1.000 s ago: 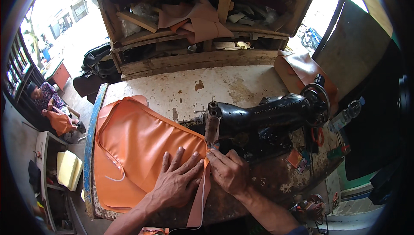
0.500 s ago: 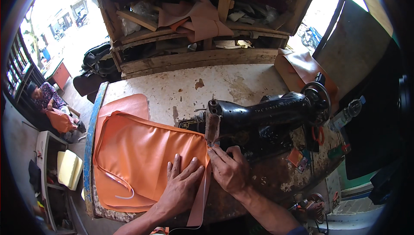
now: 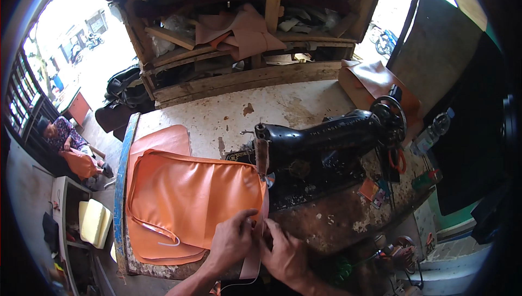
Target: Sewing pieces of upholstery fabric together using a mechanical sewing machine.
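A glossy orange vinyl panel (image 3: 190, 198) with a raised piped edge lies on the worktable, its far right corner at the needle end of a black sewing machine (image 3: 321, 138). At the panel's near right corner, my left hand (image 3: 231, 240) is closed, thumb and fingers pinching a pinkish vinyl strip (image 3: 251, 266) along the edge. Just beside it, my right hand (image 3: 286, 256) is closed on the same strip, its fingertips partly hidden. A thin white cord (image 3: 239, 284) trails below the hands. Another white cord end (image 3: 167, 243) sticks out of the piping at the left.
More orange vinyl pieces (image 3: 163, 139) lie under the panel. Behind the table (image 3: 217, 100) stands a wooden shelf (image 3: 244, 76) with vinyl scraps. A plastic bottle (image 3: 432, 133), red-handled scissors (image 3: 398, 160) and a small packet (image 3: 370, 190) lie right. Another person (image 3: 73, 141) sits far left.
Both hands have drawn back toward me from the needle area and the panel's surface to its near right corner. My left hand has gone from lying flat to pinching. The view has shifted slightly.
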Motion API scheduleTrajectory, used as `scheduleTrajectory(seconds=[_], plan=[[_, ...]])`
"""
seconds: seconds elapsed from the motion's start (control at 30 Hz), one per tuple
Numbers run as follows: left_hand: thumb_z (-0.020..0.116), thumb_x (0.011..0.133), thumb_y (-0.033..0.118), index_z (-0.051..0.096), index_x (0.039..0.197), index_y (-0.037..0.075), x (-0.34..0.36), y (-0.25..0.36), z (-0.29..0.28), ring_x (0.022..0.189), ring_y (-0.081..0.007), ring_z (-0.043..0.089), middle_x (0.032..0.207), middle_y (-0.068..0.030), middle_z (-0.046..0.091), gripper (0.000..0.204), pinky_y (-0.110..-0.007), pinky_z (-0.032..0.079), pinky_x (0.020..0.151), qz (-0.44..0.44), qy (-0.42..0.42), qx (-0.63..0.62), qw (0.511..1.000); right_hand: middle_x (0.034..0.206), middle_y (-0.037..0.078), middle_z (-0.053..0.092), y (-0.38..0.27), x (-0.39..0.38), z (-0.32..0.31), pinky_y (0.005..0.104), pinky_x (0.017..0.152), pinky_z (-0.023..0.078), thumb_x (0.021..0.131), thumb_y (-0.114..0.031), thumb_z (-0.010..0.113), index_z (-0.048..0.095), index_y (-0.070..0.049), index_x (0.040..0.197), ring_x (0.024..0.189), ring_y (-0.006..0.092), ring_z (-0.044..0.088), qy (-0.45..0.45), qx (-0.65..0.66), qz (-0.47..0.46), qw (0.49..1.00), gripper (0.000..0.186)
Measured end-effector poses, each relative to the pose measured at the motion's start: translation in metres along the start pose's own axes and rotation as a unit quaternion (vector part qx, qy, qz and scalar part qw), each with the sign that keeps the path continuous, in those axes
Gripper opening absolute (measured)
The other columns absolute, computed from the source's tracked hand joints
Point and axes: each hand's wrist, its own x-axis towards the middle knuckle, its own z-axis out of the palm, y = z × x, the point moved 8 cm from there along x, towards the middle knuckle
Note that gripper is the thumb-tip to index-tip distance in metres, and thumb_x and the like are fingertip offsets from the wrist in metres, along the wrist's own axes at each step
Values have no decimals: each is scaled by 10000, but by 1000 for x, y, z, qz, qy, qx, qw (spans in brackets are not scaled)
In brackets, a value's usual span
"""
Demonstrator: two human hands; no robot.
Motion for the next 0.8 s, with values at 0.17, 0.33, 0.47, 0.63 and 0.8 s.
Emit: scheduleTrajectory(seconds=[0.17,0.33,0.47,0.63,0.8], plan=[[549,1120,196,675,1326,-24,-5,-33,23,882,-214,768,1009,-128,787,327,-356,609,787,-169,-76,-296,937,956,187,779,9,-25,-3,450,732,618,980,-148,716,658,-22,1326,870,400,773,-10,159,117,980,373],[544,1144,217,690,1268,-16,-10,-42,43,862,-120,741,1044,-68,760,302,-274,620,757,-201,-158,-497,829,1025,236,769,0,-32,-7,429,787,625,988,-101,693,696,-6,1287,939,408,770,2,200,96,975,313],[609,1113,205,717,1153,-3,-13,-43,45,711,-106,703,899,-52,760,238,-240,588,668,-230,-166,-579,765,1042,248,763,-20,-36,-13,440,802,631,989,-79,681,720,-3,1255,950,406,771,22,143,-13,989,279],[706,1062,205,720,1057,-4,-12,-39,26,499,-57,601,772,-43,714,210,-184,446,419,-279,-135,-525,792,1043,125,782,-9,-3,-22,381,817,622,960,-78,709,780,-70,1192,926,304,763,-24,126,-35,991,243],[705,1065,245,723,1043,-1,-10,-23,20,486,-64,589,738,-55,712,248,-210,435,412,-258,-160,-470,829,1142,93,791,-17,45,-18,392,931,565,890,-77,732,804,-84,1182,1090,262,706,50,-75,-249,964,300]])
